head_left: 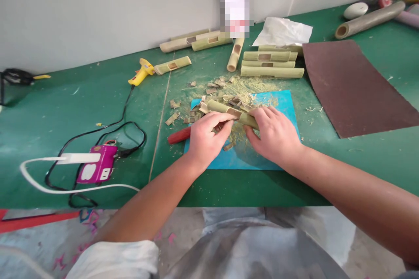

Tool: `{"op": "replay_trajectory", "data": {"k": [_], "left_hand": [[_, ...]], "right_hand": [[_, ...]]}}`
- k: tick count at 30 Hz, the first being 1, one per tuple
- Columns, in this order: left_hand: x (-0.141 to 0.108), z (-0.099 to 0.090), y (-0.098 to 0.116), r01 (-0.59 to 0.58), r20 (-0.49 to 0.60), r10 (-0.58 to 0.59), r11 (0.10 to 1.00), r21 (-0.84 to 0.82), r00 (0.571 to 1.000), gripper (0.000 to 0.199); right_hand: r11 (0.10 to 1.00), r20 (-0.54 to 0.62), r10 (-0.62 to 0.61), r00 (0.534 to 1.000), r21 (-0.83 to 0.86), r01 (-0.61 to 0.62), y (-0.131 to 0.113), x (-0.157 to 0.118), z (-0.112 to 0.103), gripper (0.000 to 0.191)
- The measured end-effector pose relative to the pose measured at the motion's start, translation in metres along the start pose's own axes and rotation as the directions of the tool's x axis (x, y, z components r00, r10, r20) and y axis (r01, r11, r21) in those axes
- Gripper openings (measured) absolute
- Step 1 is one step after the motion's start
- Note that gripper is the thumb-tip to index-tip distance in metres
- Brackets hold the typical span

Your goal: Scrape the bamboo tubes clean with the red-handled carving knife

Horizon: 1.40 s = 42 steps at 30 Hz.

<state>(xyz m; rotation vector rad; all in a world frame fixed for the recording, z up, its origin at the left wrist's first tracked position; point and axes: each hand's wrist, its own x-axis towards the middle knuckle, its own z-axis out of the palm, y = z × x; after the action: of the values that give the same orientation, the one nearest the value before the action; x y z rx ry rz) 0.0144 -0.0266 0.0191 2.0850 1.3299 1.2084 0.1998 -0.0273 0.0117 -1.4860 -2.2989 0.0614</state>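
Near side: a blue sheet (pixel 245 164) is lying on the green table (pixel 203 192), and a red handle (pixel 179 135) is jutting out past the left hand (pixel 209 135). That hand is holding thumb and forefinger close together at the opening of a bamboo tube (pixel 243 118); whether they are pinching anything, cannot tell. The right hand (pixel 273 130) is gripping the tube's right end, so the tube is sitting over the sheet, between both hands. Step in hand: seemingly cleaning or trimming the opening; the next move is probably calling for a firm right-hand hold and careful fingers along the cut edge. Beyond, chips (pixel 220 83) are littering the surface; farther, notched tubes (pixel 264 57) are lying side by side.
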Motion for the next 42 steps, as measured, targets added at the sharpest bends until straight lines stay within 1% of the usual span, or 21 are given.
{"op": "replay_trajectory", "data": {"k": [2,3,6,8,10,12,14,18,21,24,27,29,31,33,35,38,42], "left_hand": [[-0.001,0.0,-0.002,0.012,-0.014,-0.012,0.999,-0.053,1.0,0.01],[-0.001,0.0,-0.003,0.034,-0.026,-0.036,0.995,-0.092,0.999,0.009],[-0.001,0.002,-0.009,0.127,-0.068,-0.147,0.961,-0.244,0.987,0.007],[0.0,0.003,-0.011,0.189,-0.063,-0.221,0.924,-0.331,0.973,0.008],[0.001,0.004,-0.012,0.233,-0.05,-0.271,0.895,-0.381,0.961,0.009],[0.002,0.004,-0.01,0.242,-0.062,-0.29,0.882,-0.405,0.955,0.01],[0.002,0.004,-0.006,0.225,-0.082,-0.282,0.884,-0.41,0.956,0.011],[0.001,0.003,-0.001,0.171,-0.088,-0.225,0.896,-0.409,0.97,0.013],[0.001,0.003,-0.002,0.108,-0.054,-0.148,0.886,-0.451,0.988,0.011],[0.001,0.001,-0.003,0.063,-0.018,-0.081,0.882,-0.467,0.997,0.009],[0.001,-0.003,-0.002,0.015,-0.038,-0.032,0.924,-0.383,0.999,0.009],[0.002,-0.006,-0.002,-0.073,-0.065,0.058,0.961,-0.268,0.996,0.006],[0.003,-0.01,-0.001,-0.2,-0.062,0.193,0.968,-0.151,0.979,0.008],[0.004,-0.013,-0.001,-0.305,-0.028,0.304,0.949,-0.081,0.952,0.012],[0.005,-0.015,0.001,-0.352,0.023,0.353,0.935,-0.047,0.935,0.013],[0.005,-0.016,0.004,-0.397,0.099,0.398,0.917,-0.024,0.912,0.012],[0.006,-0.013,0.008,-0.455,0.14,0.463,0.887,-0.084,0.876,0.014]], "right_hand": [[0.999,0.0,0.028,1.0,0.038,-0.028,0.001,0.0,0.0,0.023],[0.997,0.005,0.045,0.999,0.063,-0.045,0.001,0.001,0.0,0.024],[0.984,0.009,0.104,0.995,0.143,-0.104,0.002,0.002,-0.001,0.026],[0.973,0.008,0.133,0.991,0.189,-0.132,0.002,0.002,-0.001,0.027],[0.967,0.014,0.142,0.99,0.212,-0.142,0.003,0.002,-0.001,0.028],[0.967,0.023,0.133,0.991,0.215,-0.135,0.003,0.002,0.001,0.029],[0.973,0.022,0.112,0.993,0.199,-0.114,0.004,0.003,0.002,0.03],[0.988,-0.004,0.045,0.999,0.148,-0.044,0.004,0.004,0.003,0.031],[0.991,0.008,-0.001,1.0,0.132,0.0,0.004,0.005,0.003,0.033],[0.991,0.019,-0.029,0.999,0.134,0.026,0.004,0.006,0.003,0.03],[0.986,0.017,-0.04,0.999,0.164,0.037,0.004,0.006,0.004,0.03],[0.975,-0.013,-0.046,0.999,0.218,0.047,0.004,0.006,0.003,0.037],[0.953,-0.078,-0.055,0.995,0.293,0.075,0.006,0.006,-0.001,0.042],[0.918,-0.157,-0.057,0.986,0.379,0.113,0.008,0.007,-0.007,0.042],[0.879,-0.216,-0.048,0.975,0.455,0.143,0.011,0.007,-0.015,0.041],[0.846,-0.273,-0.06,0.96,0.496,0.194,0.014,0.007,-0.028,0.041],[0.81,-0.316,-0.163,0.935,0.498,0.31,0.011,0.008,-0.041,0.049]]}}
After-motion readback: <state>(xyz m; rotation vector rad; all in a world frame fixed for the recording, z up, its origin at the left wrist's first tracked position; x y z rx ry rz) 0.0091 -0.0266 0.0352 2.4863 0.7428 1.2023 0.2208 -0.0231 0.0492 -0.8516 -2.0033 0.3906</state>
